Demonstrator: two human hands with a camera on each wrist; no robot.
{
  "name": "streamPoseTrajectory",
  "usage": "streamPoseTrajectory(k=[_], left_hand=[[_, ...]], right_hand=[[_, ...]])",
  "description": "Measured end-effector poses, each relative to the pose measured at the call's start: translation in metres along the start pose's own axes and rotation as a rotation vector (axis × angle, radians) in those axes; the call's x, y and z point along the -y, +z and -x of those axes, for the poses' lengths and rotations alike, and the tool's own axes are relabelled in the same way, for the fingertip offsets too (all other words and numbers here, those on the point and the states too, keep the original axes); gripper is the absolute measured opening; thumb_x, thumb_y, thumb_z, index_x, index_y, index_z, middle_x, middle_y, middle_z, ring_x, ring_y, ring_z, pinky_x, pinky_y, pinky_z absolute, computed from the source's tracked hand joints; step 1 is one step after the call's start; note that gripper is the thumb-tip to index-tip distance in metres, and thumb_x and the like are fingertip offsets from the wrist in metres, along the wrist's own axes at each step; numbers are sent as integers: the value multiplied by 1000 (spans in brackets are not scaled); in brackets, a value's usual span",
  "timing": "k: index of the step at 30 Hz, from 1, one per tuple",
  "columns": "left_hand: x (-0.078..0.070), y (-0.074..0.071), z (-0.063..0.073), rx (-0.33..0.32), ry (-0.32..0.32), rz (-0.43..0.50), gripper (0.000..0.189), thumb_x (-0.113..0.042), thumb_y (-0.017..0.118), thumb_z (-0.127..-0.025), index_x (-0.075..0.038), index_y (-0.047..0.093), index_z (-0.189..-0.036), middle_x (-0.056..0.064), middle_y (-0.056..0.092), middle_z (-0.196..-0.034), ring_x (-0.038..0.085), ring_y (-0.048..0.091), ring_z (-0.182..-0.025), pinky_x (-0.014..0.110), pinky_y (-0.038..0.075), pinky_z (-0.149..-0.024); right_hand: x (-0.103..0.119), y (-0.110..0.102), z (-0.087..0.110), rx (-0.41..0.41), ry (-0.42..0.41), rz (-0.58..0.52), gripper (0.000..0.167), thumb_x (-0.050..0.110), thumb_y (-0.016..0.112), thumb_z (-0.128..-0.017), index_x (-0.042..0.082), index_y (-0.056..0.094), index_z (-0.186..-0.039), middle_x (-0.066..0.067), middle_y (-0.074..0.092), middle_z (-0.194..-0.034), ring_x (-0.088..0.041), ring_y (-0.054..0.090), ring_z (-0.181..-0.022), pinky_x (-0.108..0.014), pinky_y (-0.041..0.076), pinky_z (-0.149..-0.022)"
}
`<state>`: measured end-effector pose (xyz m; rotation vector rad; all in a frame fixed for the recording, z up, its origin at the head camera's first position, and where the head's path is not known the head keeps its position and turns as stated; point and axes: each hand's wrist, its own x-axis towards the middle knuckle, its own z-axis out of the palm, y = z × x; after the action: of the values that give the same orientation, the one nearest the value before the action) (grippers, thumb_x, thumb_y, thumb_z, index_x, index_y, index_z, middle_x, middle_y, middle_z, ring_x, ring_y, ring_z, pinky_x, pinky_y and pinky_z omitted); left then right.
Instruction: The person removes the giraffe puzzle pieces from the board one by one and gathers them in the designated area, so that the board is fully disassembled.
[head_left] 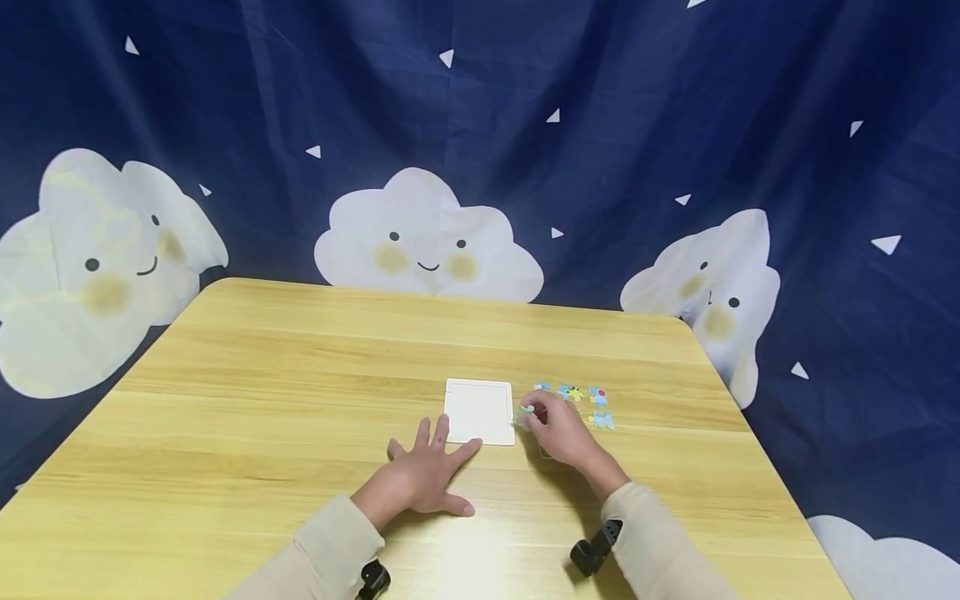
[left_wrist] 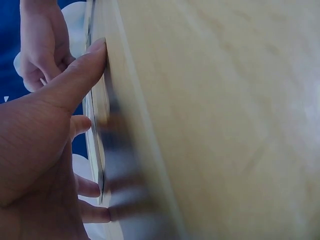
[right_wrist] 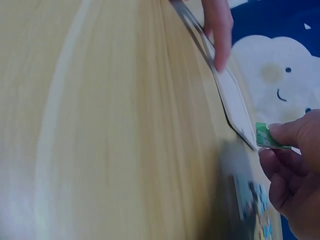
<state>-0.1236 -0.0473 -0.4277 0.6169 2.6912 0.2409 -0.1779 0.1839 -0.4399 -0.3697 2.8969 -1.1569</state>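
Observation:
A white square puzzle tray [head_left: 478,412] with a raised border lies on the table. My left hand [head_left: 429,477] is spread flat at its near left corner, fingertips right at the border. Between thumb and fingers my right hand [head_left: 558,429] pinches a green puzzle piece [right_wrist: 270,136], close beside the tray's right edge. In the right wrist view the piece stands over the tray's corner. Several loose puzzle pieces [head_left: 602,419], blue with colourful pictures, lie right of the tray, some hidden behind the right hand.
The wooden table [head_left: 300,358] has rounded far corners. Behind it hangs a dark blue curtain [head_left: 600,167] with white smiling clouds. Black wrist cameras [head_left: 596,547] sit at both light sleeves [head_left: 337,533].

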Motion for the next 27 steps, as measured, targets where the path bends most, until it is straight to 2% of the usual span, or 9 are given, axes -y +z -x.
streamPoseTrajectory(k=[11, 22, 27], left_hand=[[0, 0, 0, 4, -2, 7, 89, -69, 62, -73, -37, 27, -148, 22, 14, -155, 48, 14, -140, 77, 24, -89], [0, 0, 0, -6, 2, -2, 89, -70, 61, -72, -37, 26, -148, 22, 13, -155, 48, 15, -139, 78, 24, -89], [0, 0, 0, -5, 0, -7, 89, -70, 61, -73, -37, 26, -148, 22, 14, -155, 47, 15, -140, 77, 25, -89]], right_hand=[[-24, -31, 9, -76, 51, 6, 21, 12, 68, -87, 4, 63, -106, -3, 61, -83, -16, 63, -78, -29, 50, -69], [-44, -55, 22, -69, 114, 51, 29, 11, 60, -91, 1, 61, -118, -7, 65, -89, -15, 58, -75, -28, 46, -63], [-52, -61, 31, -88, 139, 53, 28, 10, 63, -89, 0, 59, -115, -7, 65, -88, -15, 58, -77, -27, 46, -64]])
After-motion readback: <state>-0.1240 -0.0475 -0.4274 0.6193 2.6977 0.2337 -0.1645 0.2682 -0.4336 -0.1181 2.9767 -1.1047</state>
